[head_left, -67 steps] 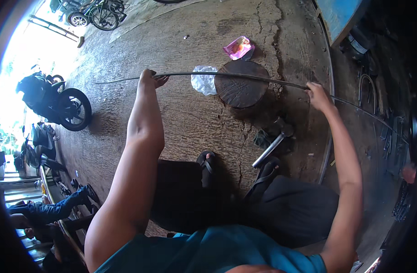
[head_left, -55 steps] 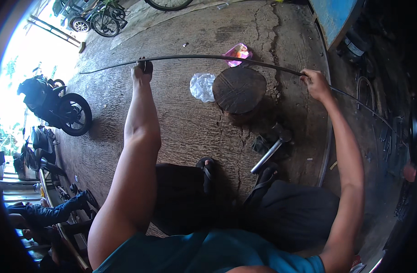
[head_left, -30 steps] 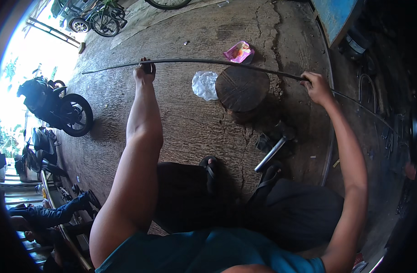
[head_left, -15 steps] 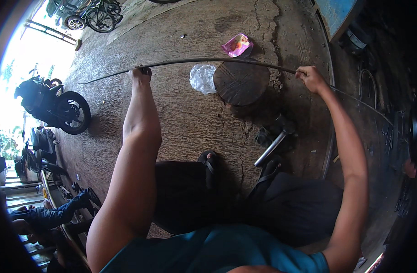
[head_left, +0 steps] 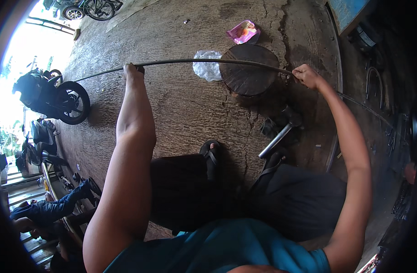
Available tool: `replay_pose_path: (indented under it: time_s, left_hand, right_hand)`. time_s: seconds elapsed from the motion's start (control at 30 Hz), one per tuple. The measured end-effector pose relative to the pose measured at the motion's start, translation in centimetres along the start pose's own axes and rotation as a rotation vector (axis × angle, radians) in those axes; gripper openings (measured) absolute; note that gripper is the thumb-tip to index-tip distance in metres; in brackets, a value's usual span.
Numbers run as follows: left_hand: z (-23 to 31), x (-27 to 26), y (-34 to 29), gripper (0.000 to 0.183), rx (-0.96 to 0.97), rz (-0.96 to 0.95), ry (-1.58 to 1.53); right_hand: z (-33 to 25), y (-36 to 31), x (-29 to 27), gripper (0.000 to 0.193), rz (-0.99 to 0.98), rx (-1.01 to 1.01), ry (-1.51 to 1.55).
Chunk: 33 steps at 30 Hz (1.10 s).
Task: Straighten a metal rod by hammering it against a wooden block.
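1. Currently, my left hand (head_left: 134,70) is curled around the long dark rod (head_left: 185,61), its fingers shadowed and hard to make out; my right hand (head_left: 307,76) grips it too, fingers folded tight.
2. The rod runs crosswise before me, passing above the round wooden block (head_left: 250,77); whether they touch, I cannot tell.
3. I judge it light for its length, springy rather than limp, unlikely to snap. Holding it well apart, either side of the block, should steady it; how slippery it is doesn't show.
4. The lens bends straight edges, so how much bow is real is unclear. Its right end fades into dark clutter (head_left: 393,136); its left tip is lost near the motorcycle wheel (head_left: 73,103).
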<state>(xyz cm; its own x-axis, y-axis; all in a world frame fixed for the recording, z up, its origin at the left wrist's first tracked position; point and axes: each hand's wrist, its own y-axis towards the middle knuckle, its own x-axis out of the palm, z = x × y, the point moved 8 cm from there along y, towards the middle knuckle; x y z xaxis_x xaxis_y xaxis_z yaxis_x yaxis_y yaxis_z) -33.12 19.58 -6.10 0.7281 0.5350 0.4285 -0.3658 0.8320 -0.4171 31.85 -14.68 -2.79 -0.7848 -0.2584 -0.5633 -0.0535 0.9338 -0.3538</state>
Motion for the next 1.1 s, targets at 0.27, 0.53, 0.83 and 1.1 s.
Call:
replay_pose_path:
  time_s: [0.27,0.53,0.83,1.1]
  left_hand:
    - [-1.3,1.7,-7.6,0.026,-0.006,0.195,-0.226]
    - [-2.2,1.4,-9.4,0.027,0.037,0.261,-0.235]
    - [-2.9,2.6,-4.0,0.026,0.01,0.249,-0.245]
    - [-3.1,4.3,-3.9,0.009,-0.03,0.087,-0.378]
  right_hand:
    - [1.0,0.3,0.3,0.045,-0.017,0.028,0.037]
    - [1.8,0.9,0.4,0.048,-0.084,0.082,0.103]
    - [0.4,0.3,0.2,0.049,-0.114,0.077,0.181]
    - [0.7,1.2,-0.4,0.05,-0.095,0.044,0.19]
